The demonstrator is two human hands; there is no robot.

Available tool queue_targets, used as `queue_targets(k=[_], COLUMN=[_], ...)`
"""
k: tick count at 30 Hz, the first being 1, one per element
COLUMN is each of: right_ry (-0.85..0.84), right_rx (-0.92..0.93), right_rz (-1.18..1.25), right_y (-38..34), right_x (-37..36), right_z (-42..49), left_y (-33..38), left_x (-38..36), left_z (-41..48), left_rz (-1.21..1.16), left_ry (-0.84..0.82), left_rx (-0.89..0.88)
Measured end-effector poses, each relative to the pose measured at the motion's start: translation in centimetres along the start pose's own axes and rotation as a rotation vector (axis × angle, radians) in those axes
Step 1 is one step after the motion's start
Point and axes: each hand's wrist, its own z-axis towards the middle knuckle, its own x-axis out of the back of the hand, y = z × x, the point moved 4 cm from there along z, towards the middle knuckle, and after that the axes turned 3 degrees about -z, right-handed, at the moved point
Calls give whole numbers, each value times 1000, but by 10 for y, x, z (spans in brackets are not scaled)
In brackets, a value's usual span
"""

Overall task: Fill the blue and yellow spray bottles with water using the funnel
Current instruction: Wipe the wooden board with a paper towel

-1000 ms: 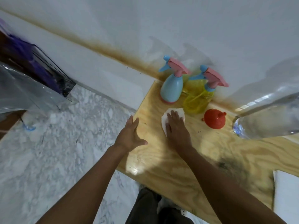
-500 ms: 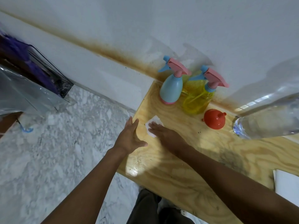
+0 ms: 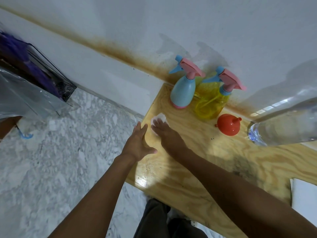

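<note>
Your right hand (image 3: 164, 133) presses a tissue (image 3: 159, 118) flat-fingered onto the table (image 3: 188, 169); your left hand (image 3: 139, 143) rests open at its edge. That's wiping (likely clean-up). The blue bottle (image 3: 182, 92) and yellow bottle (image 3: 211, 103) stand capped by the wall, with the funnel (image 3: 229, 125) beside them; next, unscrew a spray head.

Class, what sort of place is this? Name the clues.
Probably a room at home: a pale plywood tabletop against a stained white wall, above a grey marble-patterned floor.

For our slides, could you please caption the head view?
Right hand presses white cloth on wooden table near blue bottle, yellow bottle and orange funnel.
</note>
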Motion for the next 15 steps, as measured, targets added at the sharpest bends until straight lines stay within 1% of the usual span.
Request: queue_targets(k=[4, 6, 7, 10, 12, 15], right_ry=[-128, -133, -103, 69, 176, 174], right_rx=[142, 166, 120, -190, -335, -452], right_rz=[-54, -74, -67, -45, -47, -55], right_y=[1, 5, 12, 40, 53, 46], right_x=[1, 14, 21, 47, 57, 44], right_z=[-24, -36, -42, -43, -35, -21], left_y=[0, -1, -1, -1, -2, -3], left_x=[-1, -1, -1, -2, -2, -2], left_z=[1, 1, 1, 1, 2, 2], left_rz=[-3, -14, -22, -50, -41, -22], left_ry=[-11, -13, -12, -8, -3, -3], left_rx=[7, 4, 5, 5, 4, -2])
